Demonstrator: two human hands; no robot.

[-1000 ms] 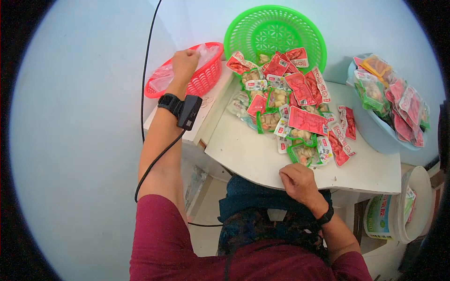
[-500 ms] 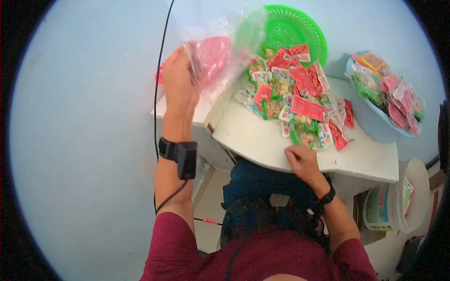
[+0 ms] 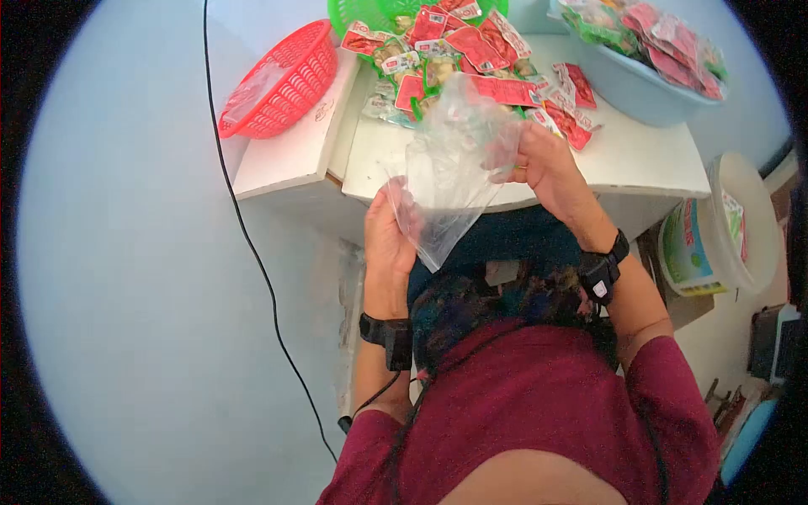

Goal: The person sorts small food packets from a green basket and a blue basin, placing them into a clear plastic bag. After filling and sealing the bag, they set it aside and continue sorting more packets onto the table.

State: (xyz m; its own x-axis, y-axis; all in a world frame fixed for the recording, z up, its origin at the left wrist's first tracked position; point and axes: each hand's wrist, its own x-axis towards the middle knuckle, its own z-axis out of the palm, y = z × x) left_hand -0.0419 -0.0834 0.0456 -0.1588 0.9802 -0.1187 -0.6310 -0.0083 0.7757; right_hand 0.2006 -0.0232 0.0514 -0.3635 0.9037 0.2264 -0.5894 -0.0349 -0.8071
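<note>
A clear plastic bag (image 3: pixel 450 181) is stretched between my two hands, above the front edge of the white table (image 3: pixel 623 164). My left hand (image 3: pixel 391 227) grips its left side, with the fingers partly seen through the film. On the opposite side, my right hand (image 3: pixel 543 168) pinches the bag between thumb and fingers. No contents show inside it. Behind the bag lies a pile of small snack packets (image 3: pixel 480 50), red ones and clear ones with green edges, partly hidden by the plastic.
A red basket (image 3: pixel 290 84) with clear plastic in it stands at the left. The green basket (image 3: pixel 353 10) is behind the pile. At the right are a blue basin (image 3: pixel 623 80) heaped with packets and a lower white bucket (image 3: pixel 749 244). A black cable (image 3: pixel 252 244) hangs at left.
My left hand has brought the plastic bag from above the red basket down in front of me. My right hand has risen from the table edge and taken hold of it. The view has shifted.
</note>
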